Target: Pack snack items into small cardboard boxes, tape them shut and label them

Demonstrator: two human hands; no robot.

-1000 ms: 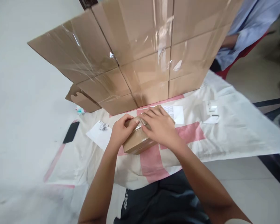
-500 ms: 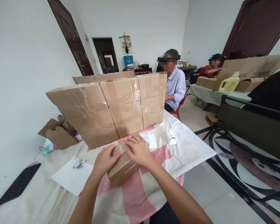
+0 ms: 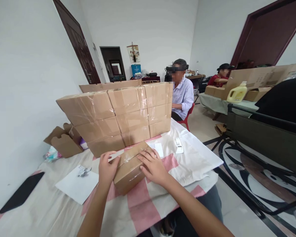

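- The taped cardboard box (image 3: 129,179) sits on the tablecloth (image 3: 141,210), just below the centre of the frame.
- At its left end, the left hand (image 3: 108,168) is partly open, its thumb against the box's upper edge; whether the other fingertips touch it, I cannot tell.
- The right hand (image 3: 153,164) is open, fingers spread over the box's top and near edge, not clamped.
- The hands are apart, with clear tape (image 3: 126,160) showing between them.

The walls (image 3: 150,19) are white. On the left there is a dark brown door (image 3: 78,42); at the back, a picture (image 3: 131,54) hangs near a dark doorway (image 3: 105,62). The floor (image 3: 240,204) looks pale and shiny.
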